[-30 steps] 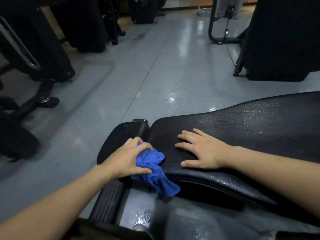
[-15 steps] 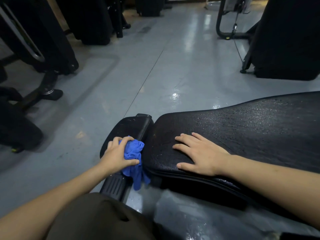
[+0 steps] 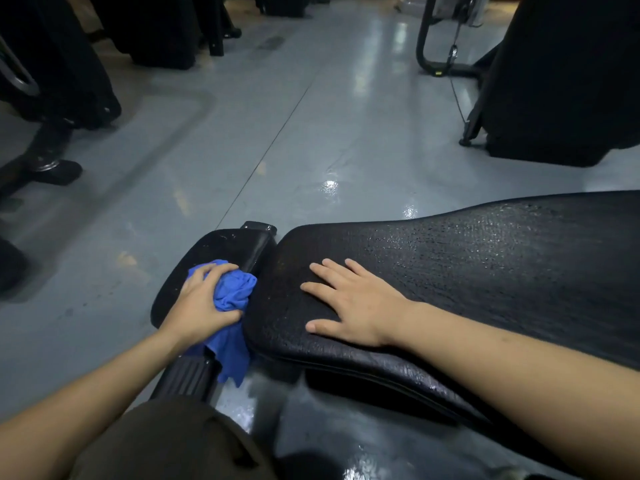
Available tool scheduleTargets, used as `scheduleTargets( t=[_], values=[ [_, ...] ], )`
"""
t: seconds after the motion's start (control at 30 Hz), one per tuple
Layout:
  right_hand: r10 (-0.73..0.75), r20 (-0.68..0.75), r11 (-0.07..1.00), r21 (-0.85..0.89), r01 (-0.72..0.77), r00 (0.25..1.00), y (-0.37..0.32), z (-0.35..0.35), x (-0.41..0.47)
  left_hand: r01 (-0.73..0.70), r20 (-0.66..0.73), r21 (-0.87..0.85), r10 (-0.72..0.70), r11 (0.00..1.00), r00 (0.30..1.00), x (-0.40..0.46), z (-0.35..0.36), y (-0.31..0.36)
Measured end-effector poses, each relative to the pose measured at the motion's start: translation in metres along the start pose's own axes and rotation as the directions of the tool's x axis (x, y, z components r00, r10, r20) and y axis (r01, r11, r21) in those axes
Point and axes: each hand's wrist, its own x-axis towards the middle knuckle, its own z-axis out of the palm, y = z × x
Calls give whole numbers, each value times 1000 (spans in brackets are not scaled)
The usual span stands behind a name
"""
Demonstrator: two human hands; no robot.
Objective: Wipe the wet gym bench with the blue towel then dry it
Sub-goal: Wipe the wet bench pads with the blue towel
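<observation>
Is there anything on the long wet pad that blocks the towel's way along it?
Only the right hand, lying flat on the long pad beside the blue towel held in the left hand.

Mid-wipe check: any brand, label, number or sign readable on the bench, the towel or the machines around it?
None can be read.
Bench pad: wet black texture, no label visible.
Blue towel, bunched under the left hand: no tag or print shows.
Machines behind: too dark to show any markings.
</observation>
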Motion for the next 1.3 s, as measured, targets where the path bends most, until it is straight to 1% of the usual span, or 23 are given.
scheduleTargets(
  t=[0.1, 0.27, 0.37, 0.53, 0.57, 0.63, 0.77, 0.9, 1.0, 1.13, 1.2, 1.3],
  values=[
    [42, -8, 999, -12, -42, 999, 6, -3, 25, -8, -11, -35, 8, 999, 1000, 20, 4, 5],
    [113, -18, 993, -30, -113, 993, 13, -8, 67, -6, 7, -27, 6, 1000, 1000, 68, 8, 17],
    [132, -44, 990, -39, -134, 990, 14, -5, 81, -37, 50, -11, 38, 999, 998, 94, 9, 22],
    [145, -77, 988, -36, -148, 986, 12, 0, 83, -57, 194, -14, 59, 998, 979, 137, 3, 30],
    [145, -78, 988, -36, -148, 986, 13, 0, 83, -58, 211, -16, 60, 998, 976, 142, 2, 32],
    [146, -80, 988, -32, -149, 986, 13, -1, 84, -55, 201, -34, 60, 998, 978, 143, 3, 34],
    [155, -92, 987, -28, -158, 984, 13, -1, 84, -67, 100, -78, 74, 995, 992, 127, 10, 26],
    [159, -91, 986, -33, -163, 983, 12, -2, 84, -97, 56, -83, 102, 992, 993, 100, 11, 19],
    [163, -90, 986, -30, -167, 982, 11, -4, 82, -120, 22, -101, 123, 988, 992, 63, 9, 8],
    [165, -78, 985, -34, -168, 983, 10, -5, 80, -130, -29, -65, 128, 989, 991, -4, 6, -13],
    [164, -74, 985, -34, -167, 984, 10, -4, 79, -126, -42, -39, 125, 991, 991, -36, 9, -28],
    [164, -73, 985, -48, -168, 984, 9, -5, 79, -119, -18, -44, 118, 992, 993, -62, 10, -46]
  ],
)
